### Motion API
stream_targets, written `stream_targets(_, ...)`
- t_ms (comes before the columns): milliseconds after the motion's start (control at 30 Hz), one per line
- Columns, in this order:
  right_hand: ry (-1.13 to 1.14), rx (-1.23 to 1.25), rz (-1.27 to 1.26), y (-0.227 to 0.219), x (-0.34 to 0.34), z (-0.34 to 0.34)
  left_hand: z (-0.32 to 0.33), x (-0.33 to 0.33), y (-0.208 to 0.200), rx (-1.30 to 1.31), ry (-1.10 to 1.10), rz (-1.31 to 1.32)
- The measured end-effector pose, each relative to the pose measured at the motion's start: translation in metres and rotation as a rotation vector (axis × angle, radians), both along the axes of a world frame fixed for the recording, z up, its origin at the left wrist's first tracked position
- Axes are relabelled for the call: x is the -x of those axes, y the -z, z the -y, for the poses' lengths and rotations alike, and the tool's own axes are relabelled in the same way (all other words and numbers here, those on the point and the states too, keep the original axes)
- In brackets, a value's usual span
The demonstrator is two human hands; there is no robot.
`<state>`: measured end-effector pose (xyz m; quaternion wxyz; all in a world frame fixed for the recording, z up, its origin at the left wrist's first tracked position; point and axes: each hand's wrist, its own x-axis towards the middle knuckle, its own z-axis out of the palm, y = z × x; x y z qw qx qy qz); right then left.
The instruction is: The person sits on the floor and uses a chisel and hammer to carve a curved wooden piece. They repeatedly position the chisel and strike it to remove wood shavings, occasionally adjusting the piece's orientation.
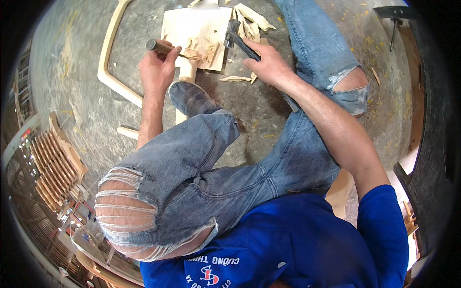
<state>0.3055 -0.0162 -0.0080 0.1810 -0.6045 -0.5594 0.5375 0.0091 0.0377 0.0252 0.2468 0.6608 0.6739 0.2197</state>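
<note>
My left hand (pixel 157 71) is closed around the handle of a chisel (pixel 158 46), whose blade side points right toward a pale wooden piece (pixel 188 71). Curled shavings (pixel 192 54) cover the spot where the tip would be, so I cannot make out the edge. In my right hand (pixel 272 67) is a hammer (pixel 233 34), gripped by its dark handle with the index finger stretched along it. The metal head is raised to the right of the chisel, apart from it. My shoe (pixel 189 97) rests on the wooden piece, which lies partly over a pale board (pixel 180 21).
Split wood offcuts (pixel 254 18) lie right of the board on the grey concrete floor (pixel 249 101). A bent pale wooden frame (pixel 103 62) lies at the left. Curved slatted wooden parts (pixel 55 165) stand at far left. A dark clamp-like metal piece (pixel 394 29) is at upper right.
</note>
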Motion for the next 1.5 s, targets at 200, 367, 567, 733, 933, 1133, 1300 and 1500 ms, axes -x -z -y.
stream_targets(200, 0.036, -0.294, 0.028, -0.046, 0.003, 0.004, -0.005, -0.003, 0.005, 0.035, -0.001, -0.085)
stream_targets(367, 0.059, -0.647, -0.184, -0.111, 0.020, -0.007, 0.003, -0.003, 0.008, -0.013, 0.039, -0.019)
stream_targets(567, -0.043, -0.809, -0.284, -0.158, 0.029, -0.017, -0.004, -0.007, -0.002, -0.023, 0.041, -0.057)
stream_targets(733, -0.025, -0.953, 0.029, -0.127, 0.053, -0.007, -0.004, -0.011, 0.002, -0.041, 0.076, -0.037)
stream_targets(933, -0.107, -0.820, 0.042, -0.128, 0.056, -0.017, 0.005, 0.003, 0.015, -0.070, 0.099, 0.057)
stream_targets(1133, -0.162, -0.916, 0.067, -0.111, 0.058, -0.006, 0.008, -0.005, -0.002, -0.034, 0.090, -0.087)
stream_targets(1300, -0.165, -0.890, 0.087, -0.134, 0.057, -0.009, 0.014, 0.003, 0.019, -0.100, 0.067, 0.192)
stream_targets(1500, -0.325, -0.870, 0.312, -0.107, 0.052, 0.005, 0.012, 0.008, 0.028, -0.059, 0.046, 0.117)
